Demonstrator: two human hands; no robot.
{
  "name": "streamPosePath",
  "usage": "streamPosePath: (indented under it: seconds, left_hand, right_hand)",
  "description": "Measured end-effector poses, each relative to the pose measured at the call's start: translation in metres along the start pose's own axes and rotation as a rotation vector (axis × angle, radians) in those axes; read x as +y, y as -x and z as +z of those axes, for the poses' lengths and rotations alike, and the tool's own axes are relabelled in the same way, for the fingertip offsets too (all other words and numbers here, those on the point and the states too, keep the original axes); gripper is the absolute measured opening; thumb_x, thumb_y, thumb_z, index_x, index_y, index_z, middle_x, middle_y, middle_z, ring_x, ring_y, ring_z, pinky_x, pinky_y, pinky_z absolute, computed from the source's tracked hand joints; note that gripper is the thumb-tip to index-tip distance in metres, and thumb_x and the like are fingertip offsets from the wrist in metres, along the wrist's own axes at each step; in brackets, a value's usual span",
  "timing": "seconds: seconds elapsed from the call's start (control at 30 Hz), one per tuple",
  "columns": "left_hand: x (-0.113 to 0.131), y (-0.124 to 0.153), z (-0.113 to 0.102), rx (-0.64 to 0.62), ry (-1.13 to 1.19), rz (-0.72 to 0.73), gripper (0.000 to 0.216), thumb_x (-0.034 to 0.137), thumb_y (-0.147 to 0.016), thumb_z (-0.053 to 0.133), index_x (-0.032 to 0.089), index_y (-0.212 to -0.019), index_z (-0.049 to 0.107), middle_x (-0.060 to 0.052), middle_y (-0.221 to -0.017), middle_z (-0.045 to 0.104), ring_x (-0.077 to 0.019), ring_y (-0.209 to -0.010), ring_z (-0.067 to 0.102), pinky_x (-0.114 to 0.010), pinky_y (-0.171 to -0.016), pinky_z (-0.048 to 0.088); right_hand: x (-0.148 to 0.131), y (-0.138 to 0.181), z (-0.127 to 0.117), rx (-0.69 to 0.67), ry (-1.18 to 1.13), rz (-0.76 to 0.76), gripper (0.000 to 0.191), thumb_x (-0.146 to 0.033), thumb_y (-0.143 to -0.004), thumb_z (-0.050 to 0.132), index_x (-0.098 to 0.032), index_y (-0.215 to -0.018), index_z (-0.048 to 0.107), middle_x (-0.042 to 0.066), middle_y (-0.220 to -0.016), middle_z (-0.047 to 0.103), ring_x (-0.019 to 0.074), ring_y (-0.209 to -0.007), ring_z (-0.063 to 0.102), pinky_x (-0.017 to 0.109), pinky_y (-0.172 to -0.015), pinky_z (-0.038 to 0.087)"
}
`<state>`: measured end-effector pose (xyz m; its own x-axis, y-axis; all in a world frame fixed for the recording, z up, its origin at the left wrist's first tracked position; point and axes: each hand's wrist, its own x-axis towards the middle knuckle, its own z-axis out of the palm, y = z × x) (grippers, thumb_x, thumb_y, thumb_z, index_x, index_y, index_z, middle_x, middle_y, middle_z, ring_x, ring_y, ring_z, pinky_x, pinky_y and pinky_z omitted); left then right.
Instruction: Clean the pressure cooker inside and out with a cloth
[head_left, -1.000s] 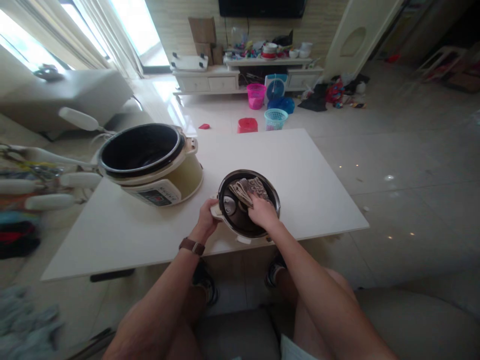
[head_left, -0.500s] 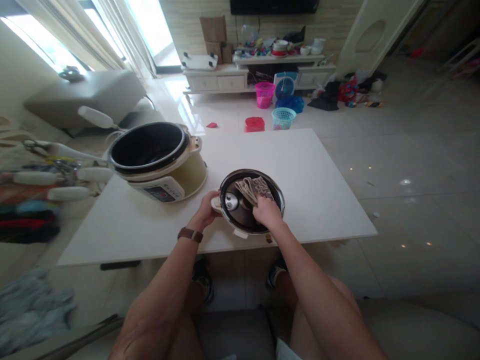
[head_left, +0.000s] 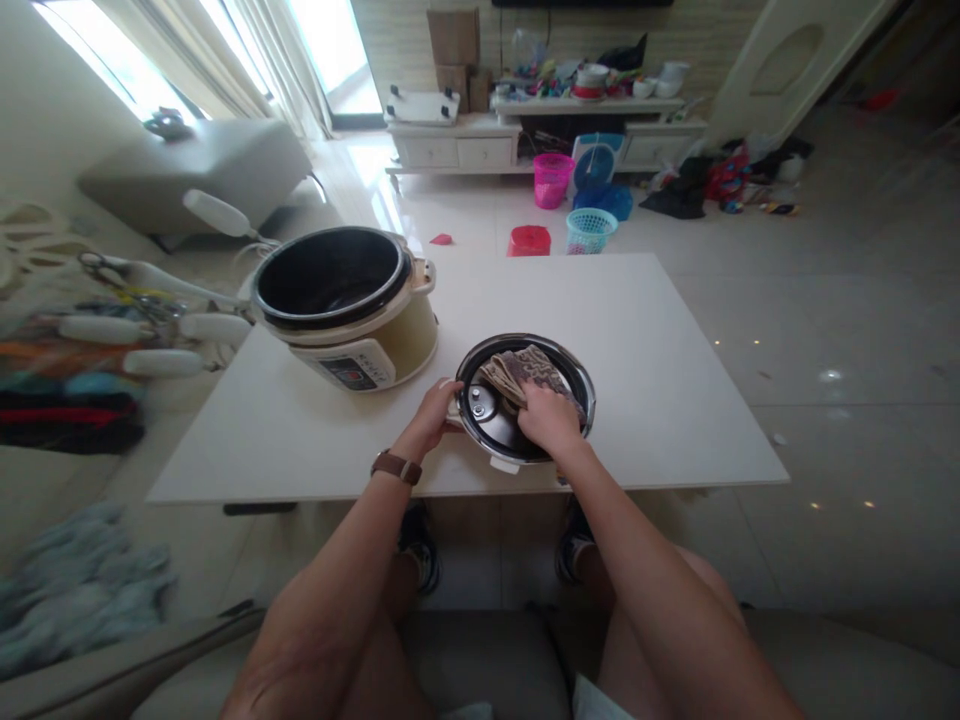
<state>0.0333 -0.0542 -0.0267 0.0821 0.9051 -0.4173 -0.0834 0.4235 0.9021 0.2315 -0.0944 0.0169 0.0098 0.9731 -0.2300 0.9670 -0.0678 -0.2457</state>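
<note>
A round pressure cooker lid (head_left: 501, 433) lies with its metal inner side up near the front edge of the white table. My left hand (head_left: 433, 415) is closed around the lid's pale side handle, steadying its left rim. In my right hand (head_left: 551, 415) is a patterned brown cloth (head_left: 536, 368), pressed against the inside of the lid; the fingertips are partly hidden by the cloth. To the left of the lid stands the cream electric pressure cooker (head_left: 409, 345), uncovered, its dark inner pot (head_left: 330, 280) showing.
The white table (head_left: 660, 400) reaches across in front of me. White-handled utensils (head_left: 217, 213) stick out at the left beside the cooker. Beyond the table are a red stool (head_left: 529, 240), a blue basket (head_left: 591, 230) and a pink basket (head_left: 553, 180) on the floor.
The whole view has shifted, so table and cooker appear further right. The left hand keeps its hold on the lid; the right hand and cloth remain on its inner face.
</note>
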Motion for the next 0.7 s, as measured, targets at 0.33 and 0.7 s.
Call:
streamPosePath:
  seconds: [0.33, 0.7]
  left_hand:
    - [-0.002, 0.002, 0.004, 0.056, -0.054, -0.058, 0.026, 0.040, -0.081, 0.067, 0.023, -0.099, 0.060, 0.000, -0.079, 0.062, -0.0174, -0.063, 0.061, -0.034, -0.057, 0.058]
    - [-0.010, -0.002, 0.000, 0.076, -0.191, 0.090, 0.027, 0.032, -0.074, 0.067, 0.020, -0.099, 0.067, -0.002, -0.082, 0.066, -0.0171, -0.066, 0.061, -0.025, -0.052, 0.050]
  right_hand:
    - [-0.003, -0.007, 0.002, -0.010, 0.047, 0.052, 0.056, -0.022, -0.096, 0.047, -0.027, -0.152, 0.051, 0.016, -0.137, 0.068, 0.0327, -0.118, 0.070, 0.043, -0.097, 0.054]
    - [-0.017, 0.002, 0.011, -0.003, 0.009, -0.203, 0.061, -0.019, -0.096, 0.051, -0.031, -0.156, 0.050, 0.007, -0.160, 0.053, 0.0310, -0.148, 0.049, 0.043, -0.119, 0.042]
